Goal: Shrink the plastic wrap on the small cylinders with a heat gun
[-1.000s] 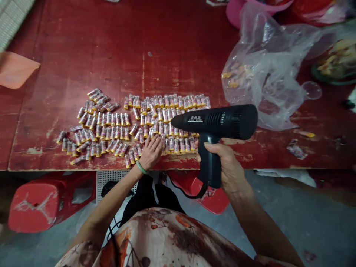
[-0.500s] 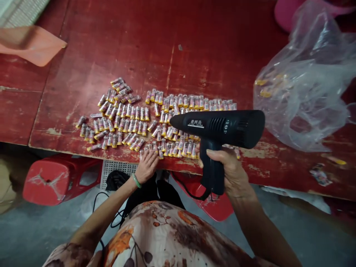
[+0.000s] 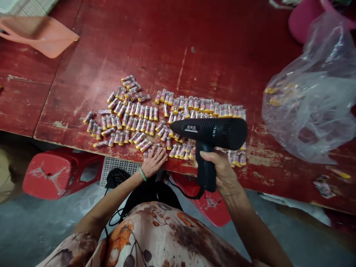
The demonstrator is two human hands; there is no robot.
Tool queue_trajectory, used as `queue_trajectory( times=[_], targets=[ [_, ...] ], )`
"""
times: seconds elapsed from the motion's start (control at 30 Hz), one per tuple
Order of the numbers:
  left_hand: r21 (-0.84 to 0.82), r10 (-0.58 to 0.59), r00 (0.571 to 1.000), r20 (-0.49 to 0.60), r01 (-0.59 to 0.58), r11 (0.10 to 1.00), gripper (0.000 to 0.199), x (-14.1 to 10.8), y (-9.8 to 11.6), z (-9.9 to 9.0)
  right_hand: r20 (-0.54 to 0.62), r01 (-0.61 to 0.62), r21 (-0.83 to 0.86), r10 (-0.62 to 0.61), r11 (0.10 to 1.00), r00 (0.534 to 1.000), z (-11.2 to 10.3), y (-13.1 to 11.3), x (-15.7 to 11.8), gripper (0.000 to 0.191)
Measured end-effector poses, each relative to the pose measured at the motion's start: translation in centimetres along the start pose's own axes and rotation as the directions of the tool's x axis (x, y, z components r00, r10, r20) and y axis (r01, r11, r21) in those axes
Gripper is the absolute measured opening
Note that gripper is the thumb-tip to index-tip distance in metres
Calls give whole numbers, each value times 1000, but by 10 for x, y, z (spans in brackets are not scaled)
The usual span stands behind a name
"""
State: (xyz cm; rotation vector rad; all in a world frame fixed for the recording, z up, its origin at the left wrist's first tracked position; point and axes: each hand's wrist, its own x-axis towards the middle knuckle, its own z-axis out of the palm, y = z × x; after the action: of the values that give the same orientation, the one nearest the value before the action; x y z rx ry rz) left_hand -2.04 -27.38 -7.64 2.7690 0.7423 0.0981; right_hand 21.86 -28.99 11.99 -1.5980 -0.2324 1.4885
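Note:
Many small labelled cylinders [image 3: 140, 111] with yellow ends and clear tops lie in uneven rows on the red table [image 3: 125, 44]. My right hand [image 3: 219, 167] is wrapped round the handle of a black hair dryer [image 3: 211, 133]. Its tapered nozzle points left over the middle of the rows, and its body hides some cylinders at the right. At the table's front edge, my left hand [image 3: 155, 161] rests with fingers stretched over several cylinders. A green bangle [image 3: 142, 174] circles the left wrist.
A clear plastic bag [image 3: 311, 111] with yellow-ended pieces inside sits at the right, near a pink container [image 3: 303, 22]. An orange scoop-like tray [image 3: 47, 37] lies at the far left. Red stools [image 3: 48, 174] stand below the front edge. A black cord [image 3: 180, 189] hangs from the dryer.
The view has shifted, so the table's contents appear farther right. Against the rows, the hair dryer has moved left and slightly towards me. My left hand stays on the front cylinders.

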Motion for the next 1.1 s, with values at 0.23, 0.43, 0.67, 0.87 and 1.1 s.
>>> queue_trajectory(
  times=[0.23,0.43,0.67,0.87,1.1],
  targets=[
    [-13,58,997,-47,-58,998,57,-7,-32,-3,-24,55,71,-54,996,998,15,-14,9,36],
    [-24,94,994,-56,-96,995,54,-26,-85,-22,-23,79,64,-78,995,997,12,-11,-4,33],
    [13,-126,960,-251,133,991,53,-59,-74,-26,-19,-49,-54,48,997,999,-7,5,-42,30],
    [2,-145,923,-356,156,988,42,-41,-19,12,-28,-140,-103,137,985,990,-30,18,-73,38],
    [-153,-244,930,-276,208,966,35,-24,-6,14,70,-150,-83,156,985,985,-22,41,-60,34]
  ],
)
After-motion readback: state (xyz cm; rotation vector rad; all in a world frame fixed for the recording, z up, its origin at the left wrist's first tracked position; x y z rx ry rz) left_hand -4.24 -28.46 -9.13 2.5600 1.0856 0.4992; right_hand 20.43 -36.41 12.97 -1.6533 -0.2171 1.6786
